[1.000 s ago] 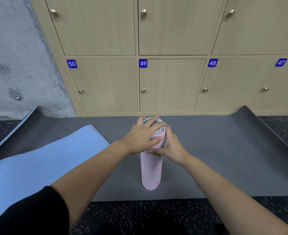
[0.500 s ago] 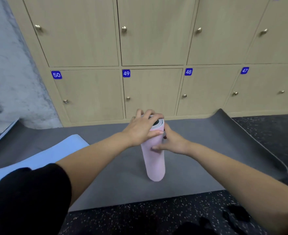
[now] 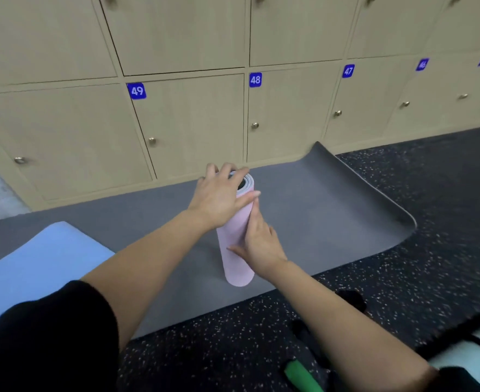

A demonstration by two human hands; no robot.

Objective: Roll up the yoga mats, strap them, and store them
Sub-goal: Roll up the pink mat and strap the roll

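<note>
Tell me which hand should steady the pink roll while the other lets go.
Left, likely. The left hand covers the top of the pink roll, where it can stop tipping; the right hand presses flat against the side.

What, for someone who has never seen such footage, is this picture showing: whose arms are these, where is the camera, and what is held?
There is no machine: a person wears a camera on the head, so you look down along their own arms. The left hand lies over the top end of a rolled pink mat, which stands upright on an unrolled grey mat; the right hand lies flat against its side. A blue mat lies left, numbered lockers behind.
</note>
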